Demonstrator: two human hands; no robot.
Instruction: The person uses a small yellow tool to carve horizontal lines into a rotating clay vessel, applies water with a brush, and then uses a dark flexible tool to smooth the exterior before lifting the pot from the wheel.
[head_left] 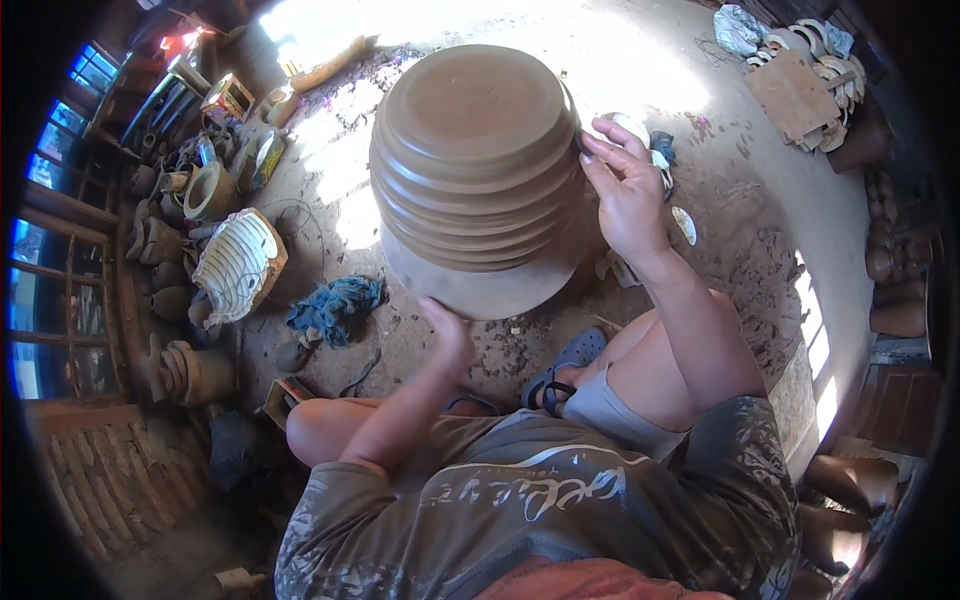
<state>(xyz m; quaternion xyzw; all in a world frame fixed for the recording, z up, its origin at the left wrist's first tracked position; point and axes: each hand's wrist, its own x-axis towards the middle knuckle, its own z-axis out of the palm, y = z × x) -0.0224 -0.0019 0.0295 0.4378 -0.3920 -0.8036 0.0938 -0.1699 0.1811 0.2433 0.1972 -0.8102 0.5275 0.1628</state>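
The floor [740, 230] was packed dirt, crumbed with clay and sunlit at the far side; clay pots lined a window wall on the left. A big ribbed pot [475, 170] of smooth brown clay stood upside down before the seated person. The left hand [450, 335] pressed flat against its near flared rim. The right hand [625, 185] lay on its right side, fingers together, pinching a small dark tool. A blue rag [335, 305] lay left.
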